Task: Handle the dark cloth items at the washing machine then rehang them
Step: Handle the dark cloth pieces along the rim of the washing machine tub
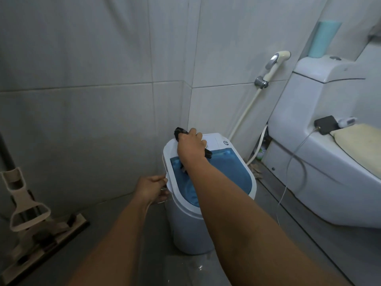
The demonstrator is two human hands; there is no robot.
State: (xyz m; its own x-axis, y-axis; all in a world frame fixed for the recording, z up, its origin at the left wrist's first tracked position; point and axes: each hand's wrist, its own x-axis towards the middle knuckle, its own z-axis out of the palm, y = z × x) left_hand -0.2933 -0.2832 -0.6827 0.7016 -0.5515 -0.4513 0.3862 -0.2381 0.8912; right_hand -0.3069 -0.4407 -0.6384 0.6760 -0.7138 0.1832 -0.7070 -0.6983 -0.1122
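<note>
Gripping the dark cloth items (pixel 181 132) in a clenched right hand (pixel 191 145) above the washing machine (pixel 208 178), while the left hand (pixel 152 187) grasps its rim, risks dropping a dangling end onto the closed blue lid (pixel 231 172); drum contents are not visible.

The small washing machine (pixel 206 182) stands in a tiled corner, walls close behind it and on its left. The toilet (pixel 321 162) stands near on its right, with a strip of bare floor (pixel 266 203) between them crossed by a thin cable (pixel 288 182). A squeegee (pixel 37 234) leans at far left. Open floor lies in front of the machine, and the space above its blue lid (pixel 228 172) is free.
</note>
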